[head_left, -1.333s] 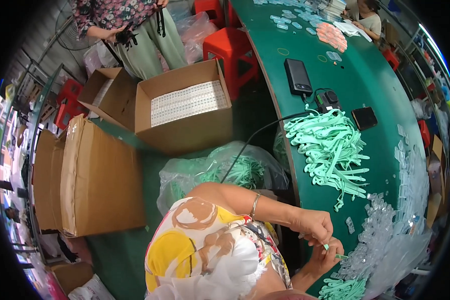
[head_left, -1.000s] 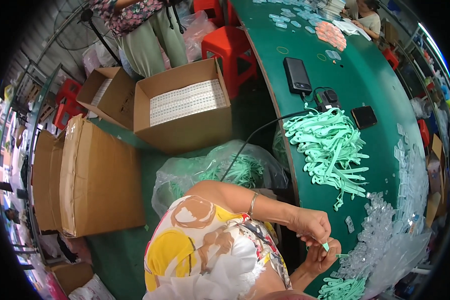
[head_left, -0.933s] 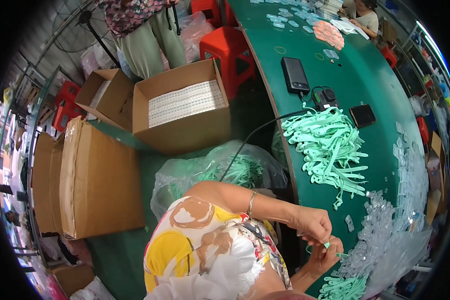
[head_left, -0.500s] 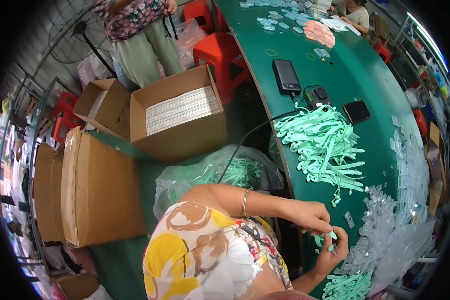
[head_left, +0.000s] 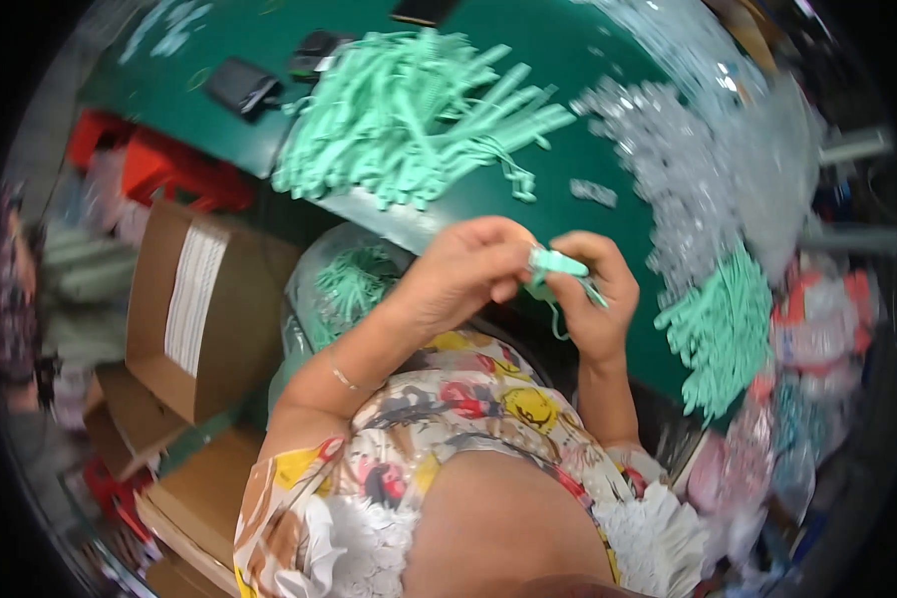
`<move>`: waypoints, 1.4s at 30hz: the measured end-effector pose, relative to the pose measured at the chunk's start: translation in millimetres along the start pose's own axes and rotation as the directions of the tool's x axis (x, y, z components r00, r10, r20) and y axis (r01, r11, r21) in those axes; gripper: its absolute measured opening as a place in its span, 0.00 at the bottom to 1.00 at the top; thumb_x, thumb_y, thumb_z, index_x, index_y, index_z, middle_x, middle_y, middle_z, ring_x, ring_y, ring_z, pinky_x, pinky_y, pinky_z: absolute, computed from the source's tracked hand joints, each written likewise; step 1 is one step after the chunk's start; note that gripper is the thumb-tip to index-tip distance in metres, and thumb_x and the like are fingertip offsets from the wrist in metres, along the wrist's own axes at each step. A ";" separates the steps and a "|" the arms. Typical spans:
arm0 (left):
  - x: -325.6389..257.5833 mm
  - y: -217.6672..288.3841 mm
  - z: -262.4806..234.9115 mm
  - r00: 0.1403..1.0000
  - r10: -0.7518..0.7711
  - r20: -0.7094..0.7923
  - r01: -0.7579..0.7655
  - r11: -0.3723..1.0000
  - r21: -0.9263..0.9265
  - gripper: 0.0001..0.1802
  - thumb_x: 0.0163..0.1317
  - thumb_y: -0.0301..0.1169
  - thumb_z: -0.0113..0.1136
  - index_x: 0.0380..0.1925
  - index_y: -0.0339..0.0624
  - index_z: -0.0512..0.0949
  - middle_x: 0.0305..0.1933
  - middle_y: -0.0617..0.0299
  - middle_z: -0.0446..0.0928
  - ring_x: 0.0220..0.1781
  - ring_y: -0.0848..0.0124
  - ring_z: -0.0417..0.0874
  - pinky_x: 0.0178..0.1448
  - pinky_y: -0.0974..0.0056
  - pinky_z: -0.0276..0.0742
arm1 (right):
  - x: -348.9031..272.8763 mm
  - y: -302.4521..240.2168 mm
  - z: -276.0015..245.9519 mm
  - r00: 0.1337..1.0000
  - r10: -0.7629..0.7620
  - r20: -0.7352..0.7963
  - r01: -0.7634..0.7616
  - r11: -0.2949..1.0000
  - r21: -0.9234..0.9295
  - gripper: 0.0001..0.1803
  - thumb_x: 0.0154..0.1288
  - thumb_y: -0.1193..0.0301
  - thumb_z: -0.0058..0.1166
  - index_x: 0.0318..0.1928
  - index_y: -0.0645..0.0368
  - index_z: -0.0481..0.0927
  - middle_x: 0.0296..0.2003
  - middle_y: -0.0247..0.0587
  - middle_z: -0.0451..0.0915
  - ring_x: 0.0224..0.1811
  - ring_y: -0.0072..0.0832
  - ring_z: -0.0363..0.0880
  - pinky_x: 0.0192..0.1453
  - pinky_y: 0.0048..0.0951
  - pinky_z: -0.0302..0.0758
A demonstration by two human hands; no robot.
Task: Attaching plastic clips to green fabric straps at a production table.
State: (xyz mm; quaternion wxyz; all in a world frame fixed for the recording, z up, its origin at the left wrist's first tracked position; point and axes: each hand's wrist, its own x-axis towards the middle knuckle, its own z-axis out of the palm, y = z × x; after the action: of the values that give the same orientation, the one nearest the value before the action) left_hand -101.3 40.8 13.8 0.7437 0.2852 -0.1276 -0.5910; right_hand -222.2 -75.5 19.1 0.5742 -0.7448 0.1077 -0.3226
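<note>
Above the table's near edge, my left hand (head_left: 468, 267) and my right hand (head_left: 605, 299) meet over a mint-green strap (head_left: 564, 264). The fingers of my left hand pinch its left end, where a small whitish or clear bit shows. My right thumb and fingers grip the other side, and a thin loop of the strap dangles below. Beyond my hands lies a large heap of mint-green straps (head_left: 399, 125). To the right spreads a heap of small clear plastic pieces (head_left: 663, 164), with one clear piece (head_left: 594, 192) lying apart. A smaller strap pile (head_left: 725, 329) is beside my right forearm.
On the green table (head_left: 299, 35) are a black power-bank-like box (head_left: 241, 87) and a dark phone-like slab (head_left: 425, 10). A bag of green straps (head_left: 354, 289) stands below the edge. Cardboard boxes (head_left: 244, 319) and red stools (head_left: 184, 181) are left; filled plastic bags (head_left: 817, 319) are right.
The view has swung round, so the table now lies ahead and my torso is below. Both hands still hold a green strap, which shows more plainly between them.
</note>
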 end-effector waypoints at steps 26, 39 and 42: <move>-8.0 -3.0 -8.3 0.874 0.454 0.173 -0.368 0.387 0.846 0.14 0.52 0.36 0.58 0.25 0.34 0.72 0.22 0.57 0.73 0.26 0.70 0.74 0.28 0.64 0.67 | 8.8 7.9 16.9 0.919 -0.020 0.395 0.191 0.897 -0.399 0.09 0.58 0.75 0.45 0.35 0.71 0.71 0.26 0.49 0.74 0.27 0.41 0.73 0.30 0.36 0.68; 4.0 -12.8 -15.5 0.940 0.333 0.067 -0.327 0.833 0.446 0.21 0.61 0.46 0.50 0.21 0.38 0.69 0.18 0.70 0.64 0.19 0.81 0.61 0.22 0.72 0.58 | 2.2 11.1 5.2 0.973 0.231 0.014 -0.230 0.970 -0.075 0.07 0.64 0.71 0.44 0.36 0.62 0.70 0.21 0.29 0.66 0.20 0.14 0.60 0.22 0.14 0.55; 2.5 -20.8 -12.7 0.957 0.275 0.094 -0.290 0.902 0.320 0.21 0.62 0.47 0.48 0.20 0.42 0.68 0.16 0.72 0.61 0.18 0.83 0.57 0.20 0.74 0.53 | -1.6 14.1 12.9 0.998 0.049 0.040 -0.036 0.960 -0.277 0.07 0.64 0.72 0.44 0.36 0.65 0.71 0.23 0.31 0.67 0.23 0.17 0.63 0.26 0.17 0.60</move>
State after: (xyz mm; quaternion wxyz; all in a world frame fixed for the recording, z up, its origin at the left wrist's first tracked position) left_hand -110.6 39.0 -8.7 0.7600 0.3703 -0.2819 -0.4537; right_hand -212.6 -69.0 3.7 0.4741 -0.8223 0.1541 -0.2745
